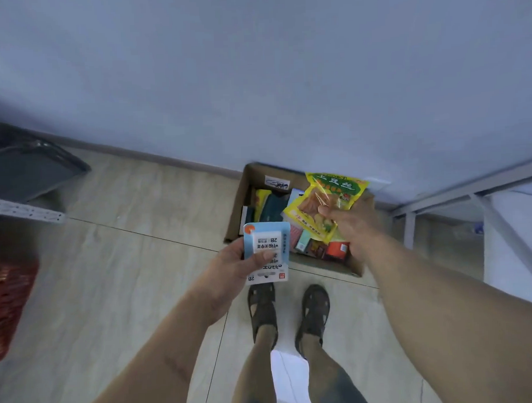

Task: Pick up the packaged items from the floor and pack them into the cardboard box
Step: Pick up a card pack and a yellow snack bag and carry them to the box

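An open cardboard box (354, 266) stands on the floor against the wall, just beyond my feet, with several packaged items inside. My left hand (231, 266) grips a light blue blister card pack (267, 243), held at the box's near left corner. My right hand (354, 225) pinches a yellow snack pouch (328, 199) above the box's middle. Inside the box lie a dark teal pack (271, 208), a red item (335, 248) and others partly hidden by the pouch.
A grey metal frame (457, 194) stands to the right of the box. A dark bin (25, 170) sits at the far left, a red mesh basket (8, 297) below it. A white sheet (290, 378) lies between my legs. The floor is light wood.
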